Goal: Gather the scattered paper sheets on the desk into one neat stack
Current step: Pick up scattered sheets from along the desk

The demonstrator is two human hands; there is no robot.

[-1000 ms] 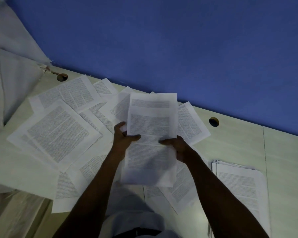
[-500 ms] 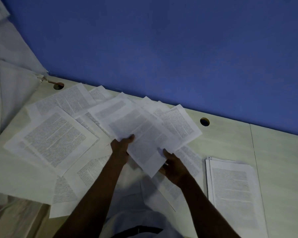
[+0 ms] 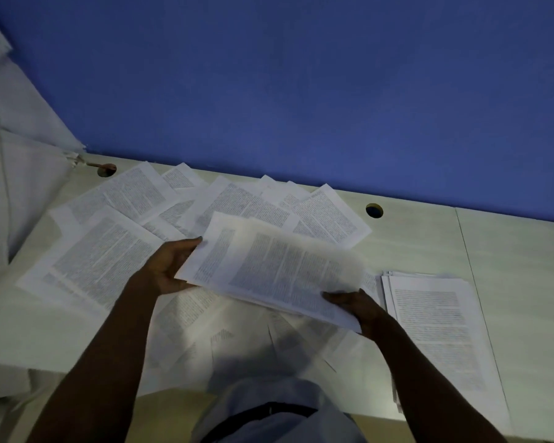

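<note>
A small bundle of printed sheets [image 3: 279, 273] hangs above the middle of the desk, turned nearly sideways, its top sheet blurred. My left hand [image 3: 170, 266] grips the bundle's left edge, thumb on top. My right hand [image 3: 355, 305] holds its lower right corner from below. Under and behind the bundle, several loose printed sheets [image 3: 100, 260] lie scattered and overlapping across the left and middle of the desk [image 3: 422, 244]. A gathered stack of sheets [image 3: 442, 334] lies on the desk to the right of my right hand.
A blue wall [image 3: 301, 91] runs along the desk's far edge. Two round cable holes are in the desktop, one at the back left [image 3: 107, 171] and one at the back middle [image 3: 374, 211]. White cloth [image 3: 10, 155] hangs at the left.
The held bundle has swung from upright to nearly sideways and shifted right toward the stack. My right hand moved right and down along it; my left hand now grips its left edge.
</note>
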